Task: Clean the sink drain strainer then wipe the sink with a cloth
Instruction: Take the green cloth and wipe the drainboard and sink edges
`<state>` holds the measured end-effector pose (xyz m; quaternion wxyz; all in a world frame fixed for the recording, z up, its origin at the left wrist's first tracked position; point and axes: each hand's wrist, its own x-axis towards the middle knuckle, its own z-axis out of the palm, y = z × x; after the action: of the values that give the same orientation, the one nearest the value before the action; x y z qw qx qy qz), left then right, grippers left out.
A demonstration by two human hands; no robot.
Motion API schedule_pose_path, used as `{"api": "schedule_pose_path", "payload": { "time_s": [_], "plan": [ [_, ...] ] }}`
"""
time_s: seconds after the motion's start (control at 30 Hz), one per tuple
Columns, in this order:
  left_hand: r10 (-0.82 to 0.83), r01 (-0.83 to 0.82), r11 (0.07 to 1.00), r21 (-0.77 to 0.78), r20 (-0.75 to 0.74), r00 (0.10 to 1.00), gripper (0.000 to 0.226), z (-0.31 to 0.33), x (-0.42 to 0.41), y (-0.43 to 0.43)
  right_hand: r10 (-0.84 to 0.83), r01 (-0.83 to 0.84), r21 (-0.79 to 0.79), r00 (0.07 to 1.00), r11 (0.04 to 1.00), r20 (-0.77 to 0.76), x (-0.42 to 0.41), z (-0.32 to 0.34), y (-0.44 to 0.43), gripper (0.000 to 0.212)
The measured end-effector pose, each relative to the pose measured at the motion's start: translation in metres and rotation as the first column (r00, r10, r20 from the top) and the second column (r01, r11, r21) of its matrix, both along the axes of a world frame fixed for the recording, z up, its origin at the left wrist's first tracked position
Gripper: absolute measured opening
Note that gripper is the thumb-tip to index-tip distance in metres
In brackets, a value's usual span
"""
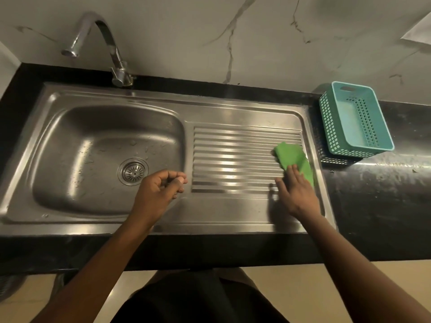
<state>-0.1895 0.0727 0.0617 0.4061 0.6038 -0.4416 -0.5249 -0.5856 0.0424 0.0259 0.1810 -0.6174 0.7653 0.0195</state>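
The steel sink (70, 127) has a wet basin on the left and a ribbed drainboard (233, 159) on the right. The round drain strainer (133, 171) sits in the drain hole at the basin's bottom. A green cloth (291, 156) lies at the drainboard's right end. My right hand (297, 194) lies flat with straight fingers, its fingertips pressing on the cloth's near edge. My left hand (161, 190) hovers over the basin's right rim, just right of the strainer, with fingers curled and nothing in them.
A curved chrome tap (100, 43) stands behind the basin. A teal plastic basket (359, 120) sits on the black counter (384, 194) right of the sink. A marble-patterned wall runs behind.
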Motion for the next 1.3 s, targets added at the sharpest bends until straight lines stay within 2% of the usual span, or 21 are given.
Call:
{"api": "schedule_pose_path", "payload": {
  "time_s": [0.07,0.13,0.2,0.27,0.43,0.53,0.63,0.73,0.87,0.97,1.1,1.17,1.3],
  "plan": [
    [0.001,-0.001,1.0,-0.002,-0.011,1.0,0.014,-0.002,0.002,0.003,-0.113,0.114,-0.013,0.993,0.993,0.043,0.018,-0.002,-0.003,0.089],
    [0.002,-0.002,1.0,0.003,-0.024,1.0,0.015,-0.002,0.003,0.006,-0.156,0.158,-0.017,0.985,0.987,0.071,0.05,-0.003,-0.005,0.095],
    [-0.005,0.005,1.0,0.006,-0.026,1.0,0.021,-0.003,0.005,0.009,-0.074,0.076,-0.018,0.994,0.997,0.075,0.088,-0.003,0.002,0.093],
    [-0.019,0.019,1.0,0.011,-0.016,1.0,0.016,-0.004,0.006,0.009,0.053,-0.051,-0.023,0.993,0.998,0.107,0.131,-0.003,0.013,0.092],
    [-0.046,0.046,0.999,0.007,0.004,0.999,0.02,0.003,-0.003,0.007,0.313,-0.317,0.003,0.938,0.948,0.148,0.223,-0.002,0.028,0.097],
    [-0.055,0.055,0.998,-0.011,0.005,0.998,0.011,0.007,-0.008,0.004,0.406,-0.411,0.008,0.902,0.911,0.15,0.227,0.002,0.027,0.095],
    [-0.079,0.08,0.996,-0.035,0.022,0.997,0.02,0.01,-0.015,0.002,0.52,-0.521,-0.022,0.849,0.853,0.092,0.196,0.0,0.031,0.086],
    [-0.09,0.09,0.995,-0.052,0.019,0.996,0.02,0.013,-0.018,0.001,0.443,-0.442,-0.028,0.895,0.897,0.054,0.141,-0.002,0.038,0.084],
    [-0.121,0.122,0.992,-0.023,0.035,0.992,0.016,0.01,-0.017,0.004,0.143,-0.144,0.006,0.989,0.99,0.048,0.05,0.001,0.041,0.089],
    [-0.127,0.128,0.991,-0.029,0.032,0.991,0.016,0.009,-0.018,0.007,-0.06,0.058,0.071,0.998,0.996,0.03,-0.01,0.007,0.039,0.095],
    [-0.12,0.12,0.992,-0.028,0.015,0.993,0.019,0.01,-0.019,0.011,-0.173,0.168,0.064,0.983,0.984,0.07,0.001,0.003,0.039,0.104],
    [-0.109,0.109,0.994,-0.022,-0.002,0.994,0.022,0.009,-0.021,0.013,-0.155,0.151,0.041,0.982,0.988,0.104,0.032,0.003,0.044,0.107],
    [-0.116,0.115,0.993,-0.015,-0.013,0.993,0.021,0.009,-0.025,0.016,0.086,-0.088,0.0,0.982,0.996,0.166,0.12,-0.001,0.063,0.105]
  ]
}}
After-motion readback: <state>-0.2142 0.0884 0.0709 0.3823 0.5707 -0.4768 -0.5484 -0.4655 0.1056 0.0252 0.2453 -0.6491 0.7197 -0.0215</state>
